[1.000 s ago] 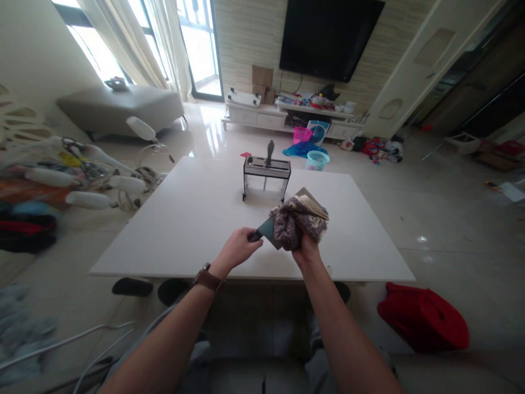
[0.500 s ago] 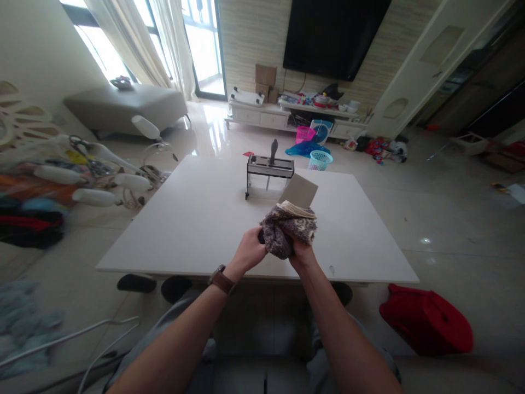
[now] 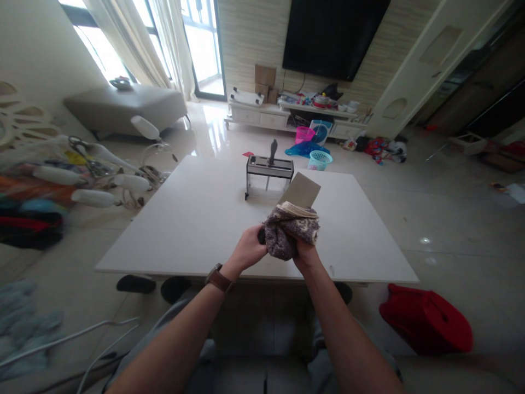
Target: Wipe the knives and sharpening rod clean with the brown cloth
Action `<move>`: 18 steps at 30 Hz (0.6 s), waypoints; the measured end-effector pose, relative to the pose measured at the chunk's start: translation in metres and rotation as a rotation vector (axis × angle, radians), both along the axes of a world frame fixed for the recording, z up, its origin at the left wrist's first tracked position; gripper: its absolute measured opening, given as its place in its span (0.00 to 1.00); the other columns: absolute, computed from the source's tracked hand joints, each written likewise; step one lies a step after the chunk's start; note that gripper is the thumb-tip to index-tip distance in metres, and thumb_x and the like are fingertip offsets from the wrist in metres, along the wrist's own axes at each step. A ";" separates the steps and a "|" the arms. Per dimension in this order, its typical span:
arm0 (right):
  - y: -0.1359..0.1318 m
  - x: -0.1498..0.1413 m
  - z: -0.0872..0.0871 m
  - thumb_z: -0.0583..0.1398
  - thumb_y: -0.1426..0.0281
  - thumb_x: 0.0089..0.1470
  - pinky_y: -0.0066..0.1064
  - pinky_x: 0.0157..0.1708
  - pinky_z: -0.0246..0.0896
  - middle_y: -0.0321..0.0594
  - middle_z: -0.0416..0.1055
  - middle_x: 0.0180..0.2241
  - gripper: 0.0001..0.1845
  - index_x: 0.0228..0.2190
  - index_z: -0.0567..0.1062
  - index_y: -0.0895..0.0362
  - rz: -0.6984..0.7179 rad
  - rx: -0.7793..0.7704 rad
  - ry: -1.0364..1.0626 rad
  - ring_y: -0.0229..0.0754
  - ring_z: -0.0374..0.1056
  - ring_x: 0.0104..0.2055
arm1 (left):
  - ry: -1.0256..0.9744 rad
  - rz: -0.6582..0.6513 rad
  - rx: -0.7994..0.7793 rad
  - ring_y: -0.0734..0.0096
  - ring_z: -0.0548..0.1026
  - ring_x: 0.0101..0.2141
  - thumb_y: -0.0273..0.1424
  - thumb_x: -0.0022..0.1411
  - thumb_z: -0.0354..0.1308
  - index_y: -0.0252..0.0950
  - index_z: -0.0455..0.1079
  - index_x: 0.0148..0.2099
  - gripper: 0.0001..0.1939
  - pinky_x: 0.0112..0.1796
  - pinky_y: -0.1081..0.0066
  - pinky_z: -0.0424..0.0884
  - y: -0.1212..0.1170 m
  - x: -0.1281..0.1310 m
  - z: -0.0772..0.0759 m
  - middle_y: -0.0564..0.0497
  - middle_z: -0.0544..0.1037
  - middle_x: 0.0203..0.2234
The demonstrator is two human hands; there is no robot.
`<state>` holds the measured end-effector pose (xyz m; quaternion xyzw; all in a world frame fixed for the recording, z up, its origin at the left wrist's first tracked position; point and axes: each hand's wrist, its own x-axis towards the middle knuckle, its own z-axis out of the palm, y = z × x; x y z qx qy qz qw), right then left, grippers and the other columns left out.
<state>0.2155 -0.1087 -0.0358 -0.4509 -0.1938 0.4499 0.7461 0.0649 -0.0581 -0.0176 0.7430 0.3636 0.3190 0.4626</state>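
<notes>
Over the near part of the white table (image 3: 184, 219), my left hand (image 3: 249, 246) is closed around the black handle of a cleaver (image 3: 301, 190). Its wide, grey, rectangular blade sticks out past a brown-and-cream patterned towel (image 3: 283, 235), pointing away and to the right. The towel is folded over the near part of the blade and hides it. My right hand (image 3: 305, 255) grips the towel from below, its fingers mostly covered by the cloth. Beyond them a clear-sided knife block (image 3: 268, 166) stands upright, with one dark-handled knife (image 3: 273, 152) in its top slot.
A small red piece (image 3: 248, 154) lies by the table's far edge. Past that edge are a turquoise basket (image 3: 320, 160) and a pink basket (image 3: 304, 134) on the floor. A red-covered stool (image 3: 426, 320) stands at the near right corner. White lamp arms (image 3: 98, 198) are at the left.
The towel and my right hand have shifted slightly right along the blade. A little more of the cleaver blade shows above the cloth. The knife block has stayed in place.
</notes>
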 end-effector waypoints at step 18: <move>0.000 -0.004 0.000 0.75 0.69 0.38 0.52 0.62 0.68 0.35 0.82 0.41 0.26 0.41 0.77 0.51 -0.013 -0.025 0.073 0.51 0.77 0.52 | -0.042 -0.028 0.011 0.68 0.76 0.34 0.28 0.54 0.62 0.31 0.76 0.37 0.07 0.34 0.74 0.68 -0.005 0.003 -0.004 0.49 0.82 0.32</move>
